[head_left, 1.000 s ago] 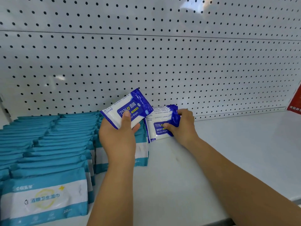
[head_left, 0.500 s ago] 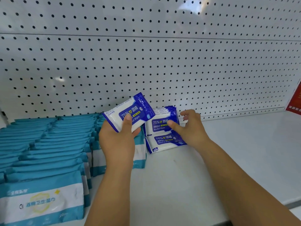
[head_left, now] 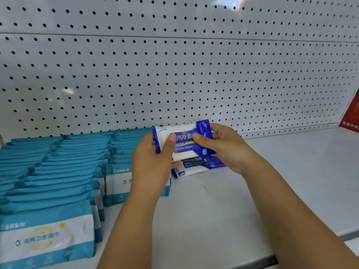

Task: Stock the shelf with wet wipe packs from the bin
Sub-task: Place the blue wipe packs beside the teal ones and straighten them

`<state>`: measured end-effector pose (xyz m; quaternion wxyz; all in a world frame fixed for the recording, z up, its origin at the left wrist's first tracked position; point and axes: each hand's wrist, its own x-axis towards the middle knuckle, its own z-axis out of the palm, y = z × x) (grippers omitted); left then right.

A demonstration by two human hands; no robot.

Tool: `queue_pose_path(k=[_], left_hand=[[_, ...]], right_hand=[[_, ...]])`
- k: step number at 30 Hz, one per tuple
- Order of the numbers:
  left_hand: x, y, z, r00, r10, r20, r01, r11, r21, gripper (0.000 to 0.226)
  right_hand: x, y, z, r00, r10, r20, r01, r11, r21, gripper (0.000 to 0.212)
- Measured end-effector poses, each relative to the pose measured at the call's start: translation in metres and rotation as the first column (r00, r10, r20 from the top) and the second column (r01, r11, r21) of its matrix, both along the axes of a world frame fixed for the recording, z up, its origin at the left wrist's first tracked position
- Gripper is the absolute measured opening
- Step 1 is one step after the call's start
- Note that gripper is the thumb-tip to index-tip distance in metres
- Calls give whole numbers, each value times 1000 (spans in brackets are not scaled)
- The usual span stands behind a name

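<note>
– Fingers (head_left: 202,140) first: what are they doing?

– Both hands are grasping the same thing. The left hand (head_left: 149,166) has its thumb on the front of a blue pack (head_left: 184,146) with the other fingers behind it. The right hand (head_left: 225,148) pinches the pack's right end, thumb in front. Neither hand is loose or clenched on nothing.

– Where is that pack?

– Centre of the frame, held upright and clear of the shelf (head_left: 262,191), close to the pegboard (head_left: 174,74) at the back. Just below it a second blue pack (head_left: 196,166) leans on the shelf. Whether more stand behind it, I cannot tell; the held one covers that spot.

– So how far along is the stocking?

– The teal packs (head_left: 58,162) fill the left of the frame in tidy rows from front to back, so I'd call that section done. The blue row, touching their right edge, looks barely begun. White shelf surface runs on toward a red item (head_left: 352,115) at the right edge.

– And what's left?

– This pack has to be set down against its neighbour, then probably many more after it. The bin is out of view, so how many remain I can't say
</note>
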<state>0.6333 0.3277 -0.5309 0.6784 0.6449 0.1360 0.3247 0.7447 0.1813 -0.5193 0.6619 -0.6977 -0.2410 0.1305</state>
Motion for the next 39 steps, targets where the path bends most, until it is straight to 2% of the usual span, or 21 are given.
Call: queue_pose_path(k=[2,4,6,8,12,19,23,26,30,33,36,39], left_hand=[[-1,3,-3,983,181,-32,-169,960,224,20],[-4,8,-6,933,359,-10,-307,814,494,27],[-6,13,-7,883,470,13,-357,652,669,35],[-5,17,-9,858,513,-34,-319,583,747,45],[-3,20,-18,856,498,-139,-208,577,790,58],[0,22,-21,847,509,-153,-171,533,829,58],[1,22,-22,842,516,-157,-169,528,833,59],[2,23,-23,843,517,-149,-174,523,834,57],[1,22,-23,847,513,-142,-178,525,832,55],[1,22,-23,845,513,-152,-169,525,834,56],[1,23,-23,843,515,-159,-160,520,839,56],[1,23,-23,844,511,-165,-150,520,841,58]], right_hand=[[6,-10,1,999,-26,-42,25,1000,-16,31],[14,-19,0,995,-67,-75,62,996,-68,29],[23,-22,-7,990,-123,-70,109,978,-178,31],[27,-19,-14,985,-170,-33,154,947,-282,32],[27,-12,-20,979,-201,34,198,902,-384,30],[13,-11,-16,998,-66,-15,55,914,-402,30],[12,-10,-16,998,-55,4,51,894,-446,30],[16,-12,-18,997,-64,30,71,927,-367,42],[27,-10,-23,945,-205,255,257,947,-191,56],[32,-2,-36,923,-221,315,266,958,-107,64],[34,5,-49,920,-202,337,249,963,-103,65],[40,8,-55,894,-229,385,325,923,-206,71]])
